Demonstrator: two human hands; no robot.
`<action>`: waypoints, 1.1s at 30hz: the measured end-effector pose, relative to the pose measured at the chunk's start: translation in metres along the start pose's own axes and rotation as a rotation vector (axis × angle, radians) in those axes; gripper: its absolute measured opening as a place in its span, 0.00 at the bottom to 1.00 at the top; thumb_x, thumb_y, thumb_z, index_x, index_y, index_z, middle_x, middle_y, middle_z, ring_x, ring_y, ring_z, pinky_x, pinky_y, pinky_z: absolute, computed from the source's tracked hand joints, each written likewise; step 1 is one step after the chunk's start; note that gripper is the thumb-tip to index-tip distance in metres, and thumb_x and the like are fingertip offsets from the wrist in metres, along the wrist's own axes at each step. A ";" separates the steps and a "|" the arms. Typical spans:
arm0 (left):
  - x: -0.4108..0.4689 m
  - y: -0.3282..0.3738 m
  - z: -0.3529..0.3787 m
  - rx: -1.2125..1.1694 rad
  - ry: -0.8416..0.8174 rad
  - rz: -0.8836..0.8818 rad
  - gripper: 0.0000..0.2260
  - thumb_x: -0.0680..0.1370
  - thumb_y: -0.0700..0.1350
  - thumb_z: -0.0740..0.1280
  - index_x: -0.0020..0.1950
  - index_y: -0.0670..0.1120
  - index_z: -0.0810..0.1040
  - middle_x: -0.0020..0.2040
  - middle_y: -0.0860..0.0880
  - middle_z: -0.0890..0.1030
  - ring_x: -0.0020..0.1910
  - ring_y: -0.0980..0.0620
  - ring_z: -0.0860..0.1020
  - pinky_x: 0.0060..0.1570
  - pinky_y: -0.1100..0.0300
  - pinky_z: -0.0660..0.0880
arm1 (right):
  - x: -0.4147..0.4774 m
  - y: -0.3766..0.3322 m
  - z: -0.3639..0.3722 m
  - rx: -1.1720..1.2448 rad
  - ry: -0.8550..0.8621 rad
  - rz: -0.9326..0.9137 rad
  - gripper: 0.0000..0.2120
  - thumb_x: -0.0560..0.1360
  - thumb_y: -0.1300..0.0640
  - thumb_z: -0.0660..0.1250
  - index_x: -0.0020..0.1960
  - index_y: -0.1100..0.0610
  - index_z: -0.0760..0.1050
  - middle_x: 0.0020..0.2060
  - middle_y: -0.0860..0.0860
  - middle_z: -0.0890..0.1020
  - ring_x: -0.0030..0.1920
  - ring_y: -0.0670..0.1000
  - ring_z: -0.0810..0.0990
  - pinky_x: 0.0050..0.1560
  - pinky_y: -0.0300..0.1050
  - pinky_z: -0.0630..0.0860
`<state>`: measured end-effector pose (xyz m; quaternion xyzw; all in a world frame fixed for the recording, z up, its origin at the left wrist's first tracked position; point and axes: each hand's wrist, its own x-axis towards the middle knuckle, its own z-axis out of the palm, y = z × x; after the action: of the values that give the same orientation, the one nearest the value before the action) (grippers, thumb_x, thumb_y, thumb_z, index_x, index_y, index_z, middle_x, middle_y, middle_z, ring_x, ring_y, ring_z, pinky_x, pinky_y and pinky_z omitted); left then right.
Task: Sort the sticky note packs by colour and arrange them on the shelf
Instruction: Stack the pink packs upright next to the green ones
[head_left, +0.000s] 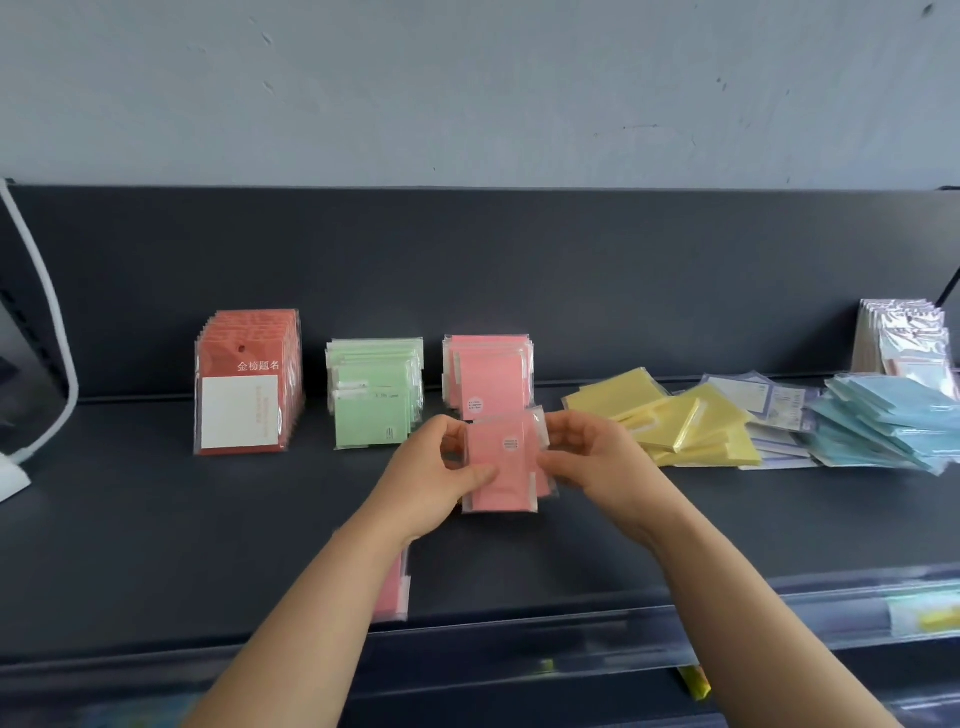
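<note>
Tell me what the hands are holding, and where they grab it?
Pink packs: the left hand grips their left edge, the right hand their right edge.

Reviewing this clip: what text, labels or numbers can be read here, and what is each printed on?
"金榜题名": on the front red pack, above its white panel.
Too small to read: the gold print down that panel; the round sticker on the pink pack held by the left hand and right hand; the green pack label; the lilac packs.
Blurred: the shelf-edge tag.
</note>
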<state>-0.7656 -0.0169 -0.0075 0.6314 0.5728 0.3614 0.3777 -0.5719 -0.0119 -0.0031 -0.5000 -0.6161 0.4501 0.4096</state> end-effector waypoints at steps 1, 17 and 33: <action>-0.002 0.001 0.000 -0.010 0.020 -0.005 0.13 0.74 0.45 0.74 0.54 0.50 0.74 0.53 0.55 0.79 0.51 0.56 0.79 0.52 0.52 0.80 | -0.002 -0.001 0.003 0.026 -0.014 0.006 0.14 0.76 0.71 0.63 0.53 0.54 0.78 0.47 0.50 0.85 0.47 0.48 0.84 0.48 0.42 0.79; -0.059 0.003 -0.065 0.803 -0.122 -0.372 0.32 0.67 0.65 0.73 0.65 0.51 0.73 0.64 0.50 0.68 0.56 0.49 0.75 0.53 0.55 0.75 | -0.007 0.004 0.046 0.146 0.051 0.070 0.14 0.72 0.68 0.71 0.52 0.54 0.78 0.47 0.53 0.85 0.49 0.53 0.84 0.53 0.51 0.81; -0.041 0.004 -0.057 -0.411 0.172 -0.173 0.09 0.78 0.40 0.68 0.56 0.49 0.79 0.53 0.49 0.83 0.52 0.51 0.81 0.56 0.50 0.78 | -0.008 0.011 0.034 0.291 0.096 0.158 0.13 0.73 0.69 0.69 0.55 0.58 0.77 0.49 0.54 0.85 0.50 0.55 0.84 0.56 0.56 0.79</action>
<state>-0.8177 -0.0547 0.0205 0.4565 0.5692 0.4892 0.4778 -0.6000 -0.0238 -0.0229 -0.5031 -0.4830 0.5409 0.4700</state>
